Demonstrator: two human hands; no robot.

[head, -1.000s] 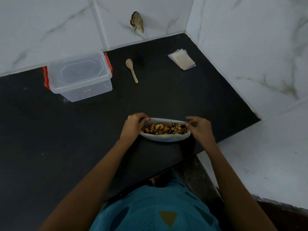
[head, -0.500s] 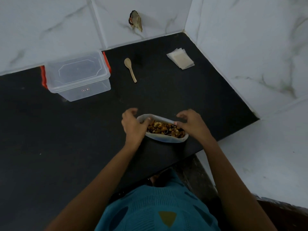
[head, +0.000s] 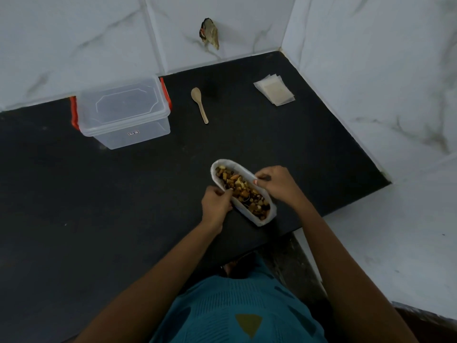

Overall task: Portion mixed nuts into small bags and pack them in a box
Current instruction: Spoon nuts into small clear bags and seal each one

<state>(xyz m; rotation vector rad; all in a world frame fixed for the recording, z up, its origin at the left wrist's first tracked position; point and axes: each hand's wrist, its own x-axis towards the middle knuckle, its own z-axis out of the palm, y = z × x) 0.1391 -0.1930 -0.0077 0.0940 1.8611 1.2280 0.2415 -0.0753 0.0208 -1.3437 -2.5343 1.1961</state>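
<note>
A large white bag of mixed nuts stands open on the black counter, its long mouth running diagonally from upper left to lower right. My left hand pinches the near-left edge of the mouth. My right hand pinches the far-right edge. Brown and dark nuts show inside. A clear plastic box with a closed lid and red clips sits at the back left. A wooden spoon lies beside it. A stack of small clear bags lies at the back right.
White marble walls close in the counter at the back and right. A dark hole marks the back wall. The counter's front edge runs close under the bag. A teal garment fills the bottom.
The bag's mouth has turned from lying sideways to lying diagonally. My left hand moved nearer and my right hand moved farther, both still holding the bag's edges.
</note>
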